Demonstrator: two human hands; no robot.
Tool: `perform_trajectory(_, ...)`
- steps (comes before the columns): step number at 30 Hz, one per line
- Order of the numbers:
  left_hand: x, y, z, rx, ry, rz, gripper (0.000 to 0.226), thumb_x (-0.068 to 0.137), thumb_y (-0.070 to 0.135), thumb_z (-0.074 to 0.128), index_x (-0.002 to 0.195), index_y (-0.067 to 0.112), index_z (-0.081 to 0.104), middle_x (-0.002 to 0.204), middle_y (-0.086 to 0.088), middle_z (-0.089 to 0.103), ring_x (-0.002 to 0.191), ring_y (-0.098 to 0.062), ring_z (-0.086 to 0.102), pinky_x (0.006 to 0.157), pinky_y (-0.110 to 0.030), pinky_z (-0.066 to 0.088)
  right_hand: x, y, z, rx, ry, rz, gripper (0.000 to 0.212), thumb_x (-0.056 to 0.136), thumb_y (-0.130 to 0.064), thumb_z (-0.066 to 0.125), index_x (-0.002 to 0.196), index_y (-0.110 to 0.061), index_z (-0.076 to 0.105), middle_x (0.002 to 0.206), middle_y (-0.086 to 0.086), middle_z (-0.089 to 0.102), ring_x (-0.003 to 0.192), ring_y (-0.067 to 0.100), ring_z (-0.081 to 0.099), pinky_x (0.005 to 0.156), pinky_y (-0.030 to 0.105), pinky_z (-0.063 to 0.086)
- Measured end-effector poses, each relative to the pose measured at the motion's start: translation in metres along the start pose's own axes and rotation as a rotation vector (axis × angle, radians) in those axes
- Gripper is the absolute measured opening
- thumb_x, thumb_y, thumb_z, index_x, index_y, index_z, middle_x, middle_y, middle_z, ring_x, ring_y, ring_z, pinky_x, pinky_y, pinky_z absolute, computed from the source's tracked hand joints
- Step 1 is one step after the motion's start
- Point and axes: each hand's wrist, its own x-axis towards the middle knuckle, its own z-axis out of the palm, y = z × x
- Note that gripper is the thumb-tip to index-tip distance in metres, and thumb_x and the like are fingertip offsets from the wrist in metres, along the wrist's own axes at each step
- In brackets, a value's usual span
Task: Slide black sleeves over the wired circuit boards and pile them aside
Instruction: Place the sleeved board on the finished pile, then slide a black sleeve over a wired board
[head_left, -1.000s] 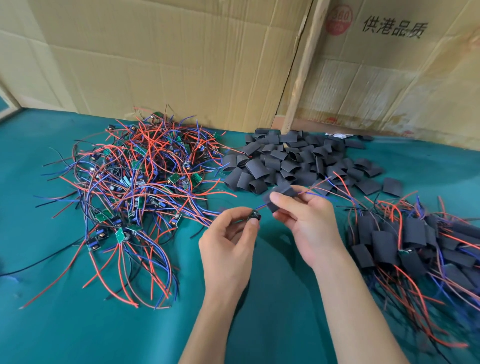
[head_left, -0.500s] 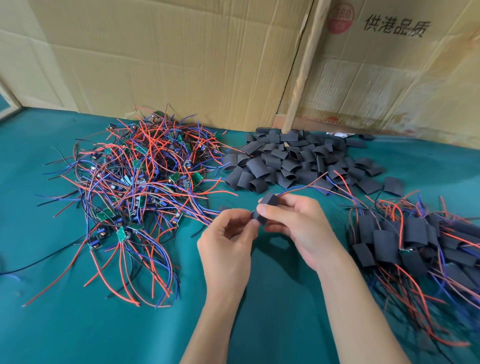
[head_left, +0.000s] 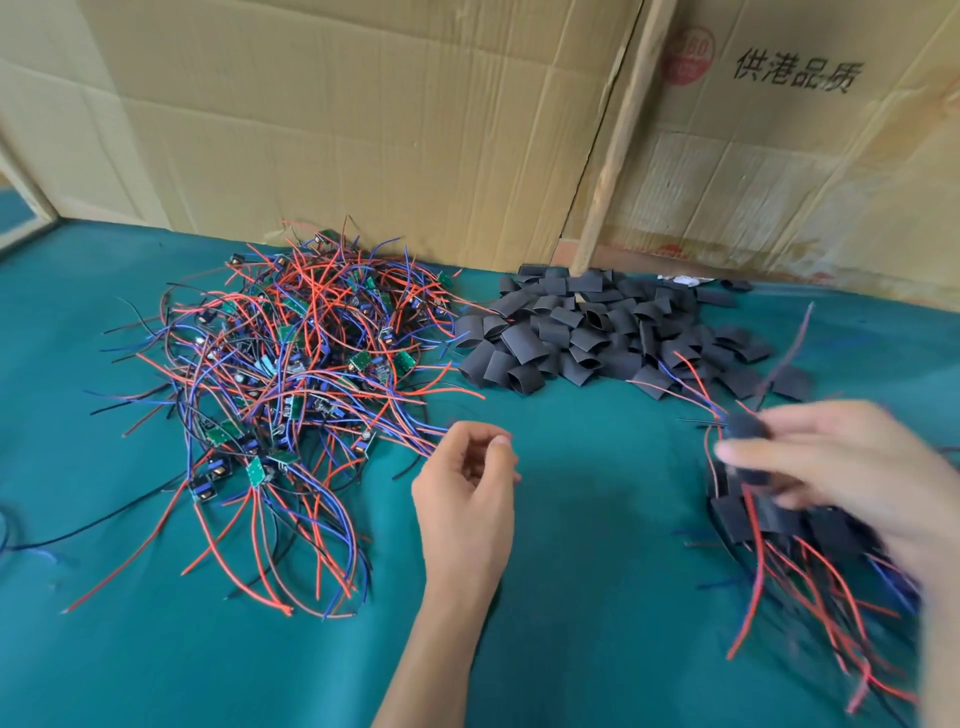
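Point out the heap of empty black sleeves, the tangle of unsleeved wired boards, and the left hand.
heap of empty black sleeves (head_left: 597, 332), head view, middle.
tangle of unsleeved wired boards (head_left: 291, 374), head view, centre.
left hand (head_left: 467, 493), head view, back.

Teal cloth table cover (head_left: 597, 597): spreads across the whole work surface, slightly creased. Corrugated cardboard sheet (head_left: 337, 119): tan, creased, stands upright along the far edge of the cloth. Second cardboard panel (head_left: 779, 171): to the right of the first, bears printed black Chinese characters and a round red stamp (head_left: 690, 57) near its top. Wooden strip (head_left: 621, 135): pale, leans at a slant in front of the two panels where they meet. Pale frame edge (head_left: 23, 218): at far left, partly out of view.
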Motion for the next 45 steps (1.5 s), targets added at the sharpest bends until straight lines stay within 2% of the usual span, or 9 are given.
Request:
perform_trajectory(3, -0.001, 0.000, 0.003, 0.034, 0.119, 0.024, 0.022, 0.096, 0.013, 0.061, 0.077, 0.023, 0.059, 0.067, 0.009, 0.062, 0.061, -0.016, 0.057, 0.061, -0.031, 0.049, -0.006, 0.016, -0.039, -0.284, 0.262, 0.083, 0.101, 0.025, -0.090, 0.078, 0.098, -0.022, 0.068, 0.109, 0.004, 0.076, 0.108, 0.029, 0.069, 0.089, 0.046, 0.057)
perform_trajectory(5, -0.002, 0.003, 0.004, 0.048, 0.228, 0.044, 0.020, 0.097, 0.014, 0.061, 0.080, 0.021, 0.054, 0.069, 0.015, 0.058, 0.061, -0.005, 0.051, 0.059, -0.015, 0.040, -0.005, 0.003, -0.032, -0.291, 0.398, -0.044, 0.087, 0.041, -0.089, 0.063, 0.105, -0.031, 0.066, 0.109, -0.002, 0.074, 0.109, 0.031, 0.068, 0.098, 0.053, 0.053)
perform_trajectory(9, -0.001, 0.007, 0.001, 0.013, 0.407, 0.060, 0.017, 0.096, 0.029, 0.052, 0.082, 0.023, 0.046, 0.080, 0.004, 0.051, 0.070, -0.010, 0.047, 0.067, -0.023, 0.038, -0.005, -0.062, 0.070, -0.269, 0.108, -0.382, 0.031, 0.065, -0.056, 0.068, 0.093, -0.043, 0.071, 0.083, -0.026, 0.073, 0.075, -0.004, 0.068, 0.080, 0.031, 0.057)
perform_trajectory(13, 0.000, 0.008, -0.003, 0.008, 0.491, 0.120, 0.013, 0.094, 0.028, 0.050, 0.083, 0.027, 0.042, 0.087, -0.001, 0.049, 0.073, -0.004, 0.047, 0.071, -0.015, 0.037, 0.004, -0.077, 0.180, -0.357, -0.296, -0.503, 0.042, 0.085, -0.030, 0.078, 0.124, -0.022, 0.067, 0.117, 0.001, 0.065, 0.102, 0.020, 0.061, 0.092, 0.033, 0.048)
perform_trajectory(22, 0.002, 0.003, -0.003, 0.041, 0.487, 0.123, 0.014, 0.094, 0.028, 0.051, 0.083, 0.029, 0.044, 0.079, 0.009, 0.055, 0.072, -0.004, 0.053, 0.069, -0.014, 0.039, 0.016, -0.064, 0.200, -0.155, -0.104, -0.505, 0.019, 0.080, -0.038, 0.078, 0.078, -0.019, 0.075, 0.064, 0.000, 0.065, 0.061, 0.013, 0.054, 0.059, 0.028, 0.047)
perform_trajectory(33, -0.003, 0.002, -0.001, 0.043, 0.222, 0.107, 0.009, 0.089, 0.027, 0.058, 0.081, 0.023, 0.059, 0.070, 0.006, 0.066, 0.065, -0.017, 0.064, 0.064, -0.030, 0.051, 0.034, -0.047, 0.154, 0.623, -0.146, -0.265, 0.006, 0.086, -0.016, 0.079, 0.083, -0.012, 0.080, 0.068, 0.008, 0.057, 0.055, 0.012, 0.042, 0.046, 0.021, 0.033)
perform_trajectory(37, -0.005, 0.007, 0.000, 0.068, 0.070, 0.077, 0.015, 0.094, 0.040, 0.058, 0.093, 0.027, 0.066, 0.081, 0.010, 0.074, 0.077, -0.011, 0.073, 0.067, -0.039, 0.058, 0.029, -0.047, 0.158, 0.504, -0.248, -0.346, 0.006, 0.086, -0.017, 0.077, 0.089, -0.017, 0.083, 0.072, 0.005, 0.067, 0.062, 0.012, 0.054, 0.054, 0.022, 0.045)
perform_trajectory(40, -0.004, 0.005, -0.001, 0.152, 0.210, 0.127, 0.004, 0.096, 0.019, 0.063, 0.100, 0.020, 0.065, 0.090, 0.010, 0.070, 0.084, -0.004, 0.068, 0.075, -0.041, 0.055, 0.026, -0.053, 0.171, 0.453, -0.227, -0.338, 0.013, 0.085, -0.021, 0.070, 0.089, -0.020, 0.082, 0.071, -0.001, 0.071, 0.060, 0.011, 0.059, 0.053, 0.021, 0.046)
perform_trajectory(45, -0.002, 0.006, -0.003, 0.181, 0.435, 0.195, 0.036, 0.083, -0.010, 0.058, 0.109, 0.014, 0.056, 0.108, 0.004, 0.046, 0.103, -0.004, 0.048, 0.080, -0.028, 0.048, 0.024, -0.058, 0.183, 0.411, -0.100, -0.271, 0.030, 0.089, -0.005, 0.053, 0.070, -0.019, 0.072, 0.074, 0.002, 0.070, 0.071, 0.018, 0.068, 0.060, 0.030, 0.051)
